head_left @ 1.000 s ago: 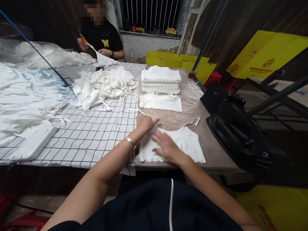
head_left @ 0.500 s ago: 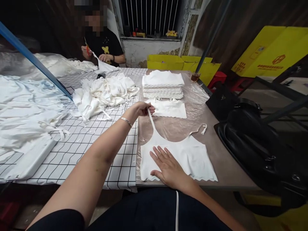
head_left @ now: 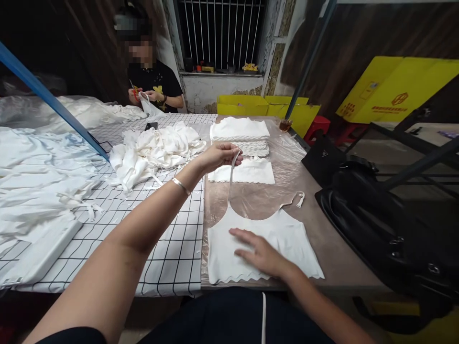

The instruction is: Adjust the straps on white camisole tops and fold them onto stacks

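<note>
Pinching one strap taut above the white camisole (head_left: 265,241), the left hand (head_left: 218,155) is closed on it; the right hand (head_left: 263,253) lies flat and open, pressing the body. Beyond the camisole, a folded stack (head_left: 239,134) and one single folded piece (head_left: 247,172) look finished; the loose pile (head_left: 158,143) left of the stack seems yet undone.

A white top (head_left: 283,239) lies flat at lower centre of the frame, its scalloped hem toward the near edge. One thin strap (head_left: 231,179) is pulled taut, rising toward the frame's middle; the other strap (head_left: 294,198) lies slack, looped, up and to the right.
</note>
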`<state>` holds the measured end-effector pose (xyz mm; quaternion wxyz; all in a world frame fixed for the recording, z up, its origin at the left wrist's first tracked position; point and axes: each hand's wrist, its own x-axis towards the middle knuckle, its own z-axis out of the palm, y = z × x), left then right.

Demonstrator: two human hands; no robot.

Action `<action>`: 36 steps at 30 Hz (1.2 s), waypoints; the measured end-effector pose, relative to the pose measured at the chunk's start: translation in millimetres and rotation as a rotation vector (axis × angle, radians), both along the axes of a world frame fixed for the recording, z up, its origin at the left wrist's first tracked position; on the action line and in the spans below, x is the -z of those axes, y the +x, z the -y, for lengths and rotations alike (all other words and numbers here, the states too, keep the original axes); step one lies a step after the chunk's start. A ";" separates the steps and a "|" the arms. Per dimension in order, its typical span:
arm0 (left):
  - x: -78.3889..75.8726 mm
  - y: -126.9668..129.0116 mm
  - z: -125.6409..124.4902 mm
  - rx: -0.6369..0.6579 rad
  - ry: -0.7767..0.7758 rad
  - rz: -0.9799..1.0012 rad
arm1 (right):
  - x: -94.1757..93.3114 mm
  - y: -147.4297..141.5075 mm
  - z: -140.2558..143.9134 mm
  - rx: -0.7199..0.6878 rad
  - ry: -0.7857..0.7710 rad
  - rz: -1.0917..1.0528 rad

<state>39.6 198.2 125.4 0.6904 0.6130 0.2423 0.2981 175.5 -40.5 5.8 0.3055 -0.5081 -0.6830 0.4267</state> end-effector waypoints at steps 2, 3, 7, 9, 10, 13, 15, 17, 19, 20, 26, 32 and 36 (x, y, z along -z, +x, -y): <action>-0.5 1.3 28.3 0.031 0.076 0.035 | -20.5 16.5 -14.9 0.207 -0.075 -0.323; -0.4 1.9 43.7 0.035 0.152 0.050 | -31.3 23.7 -22.4 0.278 -0.115 -0.457; 3.5 -3.5 107.5 0.020 0.683 0.020 | -64.6 36.0 -41.5 0.177 -0.475 -0.818; 10.1 -11.9 132.6 0.064 0.935 -0.053 | -70.1 34.4 -42.0 0.149 -0.604 -0.926; 14.7 -16.7 141.2 0.081 1.005 -0.083 | -70.4 33.2 -40.5 0.165 -0.624 -0.953; 32.0 -26.2 149.9 0.040 0.996 -0.169 | -67.3 30.5 -33.1 0.210 -0.613 -0.903; 43.8 -24.3 144.6 0.003 0.950 -0.287 | -66.7 29.2 -28.6 0.201 -0.603 -0.820; 53.4 -16.2 135.4 0.020 0.941 -0.443 | -68.7 28.2 -25.6 0.179 -0.575 -0.761; 59.6 -6.0 125.0 0.025 0.913 -0.535 | -72.0 28.4 -23.4 0.142 -0.551 -0.713; 61.5 -1.6 119.7 0.019 0.880 -0.542 | -73.4 29.4 -22.4 0.120 -0.547 -0.686; 69.8 6.4 88.0 -0.028 0.535 -0.370 | -71.9 43.1 -20.1 0.026 -0.625 -0.447; 76.1 4.4 65.1 -0.132 0.323 -0.472 | -62.0 47.8 -26.0 -0.049 -0.720 -0.213; 80.7 -1.4 59.7 -0.026 0.334 -0.600 | -53.5 47.9 -34.1 0.081 -0.623 -0.170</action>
